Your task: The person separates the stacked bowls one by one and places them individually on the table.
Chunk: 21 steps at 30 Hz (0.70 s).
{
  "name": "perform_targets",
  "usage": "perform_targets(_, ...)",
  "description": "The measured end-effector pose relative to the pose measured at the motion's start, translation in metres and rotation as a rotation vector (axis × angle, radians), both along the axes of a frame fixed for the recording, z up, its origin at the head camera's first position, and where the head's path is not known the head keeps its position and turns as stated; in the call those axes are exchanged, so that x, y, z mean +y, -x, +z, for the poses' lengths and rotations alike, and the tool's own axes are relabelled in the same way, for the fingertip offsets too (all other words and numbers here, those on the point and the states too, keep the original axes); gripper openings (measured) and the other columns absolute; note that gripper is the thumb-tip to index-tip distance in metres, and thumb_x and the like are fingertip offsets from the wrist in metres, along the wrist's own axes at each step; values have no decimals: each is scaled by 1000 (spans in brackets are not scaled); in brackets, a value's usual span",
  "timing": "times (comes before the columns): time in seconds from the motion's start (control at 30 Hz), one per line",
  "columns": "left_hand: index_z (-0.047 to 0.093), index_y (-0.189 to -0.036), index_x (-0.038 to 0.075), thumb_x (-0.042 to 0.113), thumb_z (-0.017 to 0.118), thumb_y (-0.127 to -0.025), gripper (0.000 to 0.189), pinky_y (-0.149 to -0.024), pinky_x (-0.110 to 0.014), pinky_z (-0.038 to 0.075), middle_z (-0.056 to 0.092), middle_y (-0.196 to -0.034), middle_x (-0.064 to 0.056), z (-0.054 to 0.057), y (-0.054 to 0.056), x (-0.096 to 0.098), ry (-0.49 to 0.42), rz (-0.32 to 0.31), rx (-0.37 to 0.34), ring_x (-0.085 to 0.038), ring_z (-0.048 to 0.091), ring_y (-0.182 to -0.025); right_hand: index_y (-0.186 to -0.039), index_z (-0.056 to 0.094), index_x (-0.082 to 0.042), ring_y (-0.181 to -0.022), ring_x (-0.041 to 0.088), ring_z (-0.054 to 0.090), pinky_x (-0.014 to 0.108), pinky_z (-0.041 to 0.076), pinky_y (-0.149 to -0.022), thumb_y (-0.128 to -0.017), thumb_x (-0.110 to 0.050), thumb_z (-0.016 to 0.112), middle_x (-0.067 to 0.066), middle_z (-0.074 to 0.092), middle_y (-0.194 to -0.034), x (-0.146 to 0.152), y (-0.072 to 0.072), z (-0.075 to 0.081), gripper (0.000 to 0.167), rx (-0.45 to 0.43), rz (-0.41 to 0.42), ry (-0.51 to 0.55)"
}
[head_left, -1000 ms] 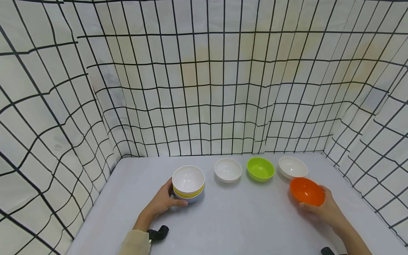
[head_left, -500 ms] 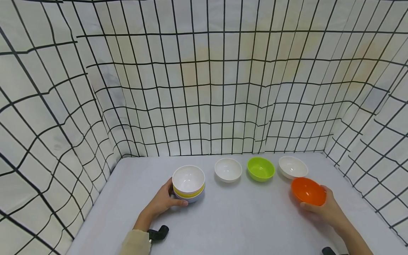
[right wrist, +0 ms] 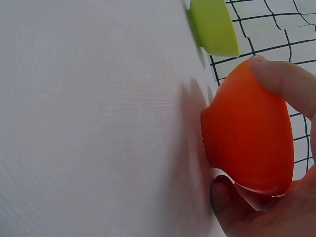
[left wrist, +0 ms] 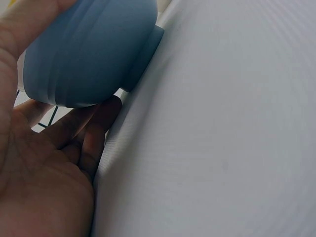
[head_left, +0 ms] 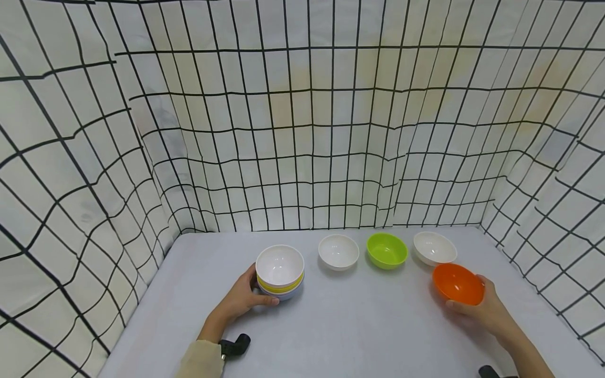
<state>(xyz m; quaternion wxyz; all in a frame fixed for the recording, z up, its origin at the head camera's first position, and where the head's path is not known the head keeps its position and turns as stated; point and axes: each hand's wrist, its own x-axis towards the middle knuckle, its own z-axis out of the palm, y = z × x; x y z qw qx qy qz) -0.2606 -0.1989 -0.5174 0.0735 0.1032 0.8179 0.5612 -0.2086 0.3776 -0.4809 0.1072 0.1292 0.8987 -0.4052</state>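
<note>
On the left of the head view, a stack of bowls (head_left: 280,266) has a white one on top, a yellow one under it and a light blue bowl (left wrist: 94,49) at the bottom. My left hand (head_left: 242,299) grips the stack from its left side, thumb at the front near the base. Over on the right, my right hand (head_left: 484,310) holds an orange bowl (head_left: 457,284) by its right side. The thumb lies on its outer wall in the right wrist view, with other fingers below it. The orange bowl's base is at or just above the tabletop; I cannot tell which.
Along the back of the white table (head_left: 359,336) stand a white bowl (head_left: 338,252), a lime green bowl (head_left: 386,251) and another white bowl (head_left: 434,248), the last just behind the orange one. White walls with black netting (head_left: 307,126) enclose the table's back and sides.
My right hand and the orange bowl have shifted very slightly to the right. The left hand and the stack stay in place.
</note>
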Motion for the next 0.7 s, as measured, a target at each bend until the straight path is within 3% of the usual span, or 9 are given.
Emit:
perform_targets(0.33, 37, -156, 21, 23, 98, -66, 108, -122, -59, 30, 54, -149, -4, -1, 1, 0, -12, -4, -7, -25, 51, -132, -155, -25, 4, -138, 58, 24, 74, 30, -113, -87, -58, 74, 44, 3, -157, 3, -1, 7, 135, -19, -5, 3)
perform_targets(0.53, 38, -156, 21, 23, 98, -66, 108, -121, -59, 30, 54, -148, -4, 0, 1, 0, -2, 2, -9, -25, 52, -130, -156, -16, 9, -137, 60, 22, 75, 35, -110, -93, -52, 69, 44, 7, -158, -1, -4, 24, 122, 133, 4, -67)
perform_targets(0.7, 36, -156, 21, 24, 97, -67, 108, -121, -57, 31, 53, -150, -4, 1, 0, 0, -11, -10, -13, -25, 51, -130, -158, -4, 9, -136, 59, 20, 76, 37, -105, -97, -51, 64, 41, 15, -157, -18, -6, 43, 109, 256, -43, -119)
